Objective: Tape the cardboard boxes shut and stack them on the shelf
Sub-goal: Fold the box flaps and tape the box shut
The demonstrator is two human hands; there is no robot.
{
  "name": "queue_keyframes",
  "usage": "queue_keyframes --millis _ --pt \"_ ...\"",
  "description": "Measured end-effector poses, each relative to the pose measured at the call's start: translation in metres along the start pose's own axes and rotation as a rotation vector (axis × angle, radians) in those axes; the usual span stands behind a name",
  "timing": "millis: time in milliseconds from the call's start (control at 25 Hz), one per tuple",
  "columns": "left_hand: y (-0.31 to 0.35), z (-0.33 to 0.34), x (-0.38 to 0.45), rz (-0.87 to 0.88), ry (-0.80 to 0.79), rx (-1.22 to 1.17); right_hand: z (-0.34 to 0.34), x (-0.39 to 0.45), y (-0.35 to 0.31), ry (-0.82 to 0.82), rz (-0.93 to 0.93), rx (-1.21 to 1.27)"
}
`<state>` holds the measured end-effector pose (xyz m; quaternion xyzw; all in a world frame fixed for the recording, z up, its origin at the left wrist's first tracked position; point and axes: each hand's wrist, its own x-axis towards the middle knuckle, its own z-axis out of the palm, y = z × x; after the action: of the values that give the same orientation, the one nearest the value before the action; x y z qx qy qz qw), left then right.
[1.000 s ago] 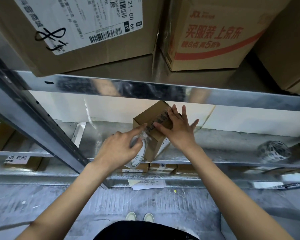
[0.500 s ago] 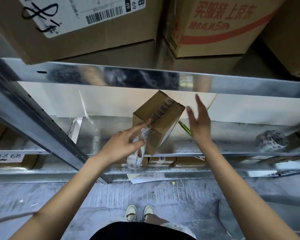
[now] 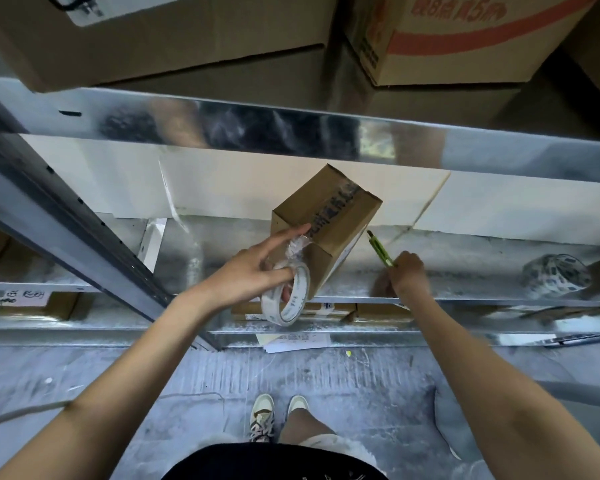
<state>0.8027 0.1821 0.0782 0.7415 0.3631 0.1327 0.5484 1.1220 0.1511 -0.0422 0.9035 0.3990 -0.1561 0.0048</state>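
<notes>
Small brown cardboard box point(image 3: 326, 223) is sitting tilted at frame centre, near the front edge of the galvanised metal shelf point(image 3: 465, 268). Left hand point(image 3: 253, 271) is holding the clear tape roll point(image 3: 286, 296), forefinger pressing tape to the box's corner. Right hand point(image 3: 407, 275) is gripping a green utility knife point(image 3: 381, 252) just right of the box. Open shelf room is lying further right, up to a patterned tape roll point(image 3: 555, 276).

Green utility knife point(image 3: 381, 253) on the middle shelf level, blade end toward the back. Crumpled wad of printed tape point(image 3: 555, 276) at far right, same level. Loose papers point(image 3: 293, 341) stick out from the bottom level over the floor point(image 3: 361, 382). Handwritten label point(image 3: 24, 296) at lower left. Sneakers point(image 3: 274, 415) below.
</notes>
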Motion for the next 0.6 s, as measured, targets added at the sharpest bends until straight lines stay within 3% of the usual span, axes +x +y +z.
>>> queue_keyframes --millis 200,400,600 --pt "0.004 0.001 -0.003 -0.016 -0.037 -0.058 -0.079 -0.061 0.003 -0.054 -0.128 0.251" --pt "0.001 0.005 -0.005 -0.076 -0.086 -0.081 -0.192 -0.177 -0.019 -0.125 -0.653 0.386" --pt "-0.004 0.004 0.000 0.032 -0.081 -0.058 -0.165 -0.212 -0.060 -0.066 -0.871 0.258"
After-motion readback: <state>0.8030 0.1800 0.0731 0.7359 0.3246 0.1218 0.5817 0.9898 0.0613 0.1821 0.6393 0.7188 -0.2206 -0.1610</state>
